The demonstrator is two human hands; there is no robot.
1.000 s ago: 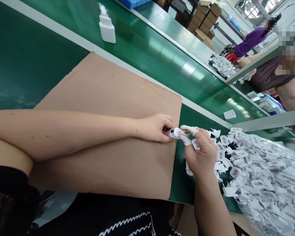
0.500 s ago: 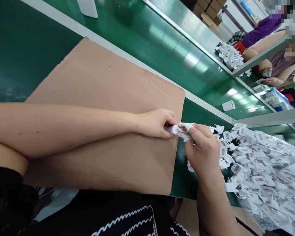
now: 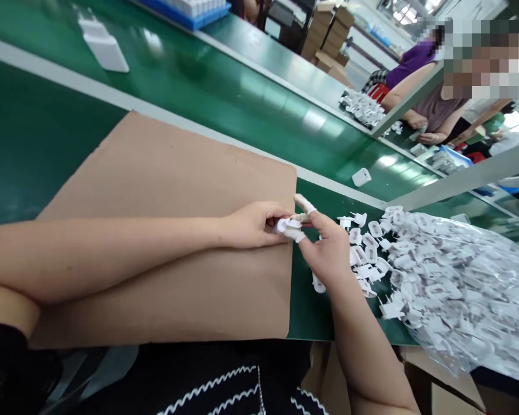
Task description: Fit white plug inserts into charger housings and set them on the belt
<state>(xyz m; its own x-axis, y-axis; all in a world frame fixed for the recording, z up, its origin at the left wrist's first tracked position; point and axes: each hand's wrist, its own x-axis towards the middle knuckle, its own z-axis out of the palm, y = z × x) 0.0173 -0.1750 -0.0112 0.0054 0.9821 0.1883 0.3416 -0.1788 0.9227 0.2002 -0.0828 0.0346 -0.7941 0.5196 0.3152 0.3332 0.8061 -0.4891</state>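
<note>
Over the right edge of a brown cardboard sheet [image 3: 177, 178], my left hand [image 3: 257, 225] pinches a small white plastic charger part [image 3: 284, 226], its fingers hiding much of it. From the other side my right hand [image 3: 326, 248] meets the same part. White covers wrap several of its fingertips; the thumb and one finger press on the part while the index finger stands raised. Close by my right hand, loose white plug housings [image 3: 365, 253] with pins lie scattered on the green bench.
To the right, a clear plastic bag [image 3: 467, 282] bulges with white plug housings. Beyond a pale rail runs a green belt [image 3: 242, 109] carrying a white charger [image 3: 104, 46] and another white block [image 3: 361, 177]. A metal post [image 3: 471, 176] crosses at right. Co-workers sit across the belt.
My view has shifted, so most things appear further left. My right index finger has lifted off the charger part. Both hands remain at it. More of the charger on the belt shows.
</note>
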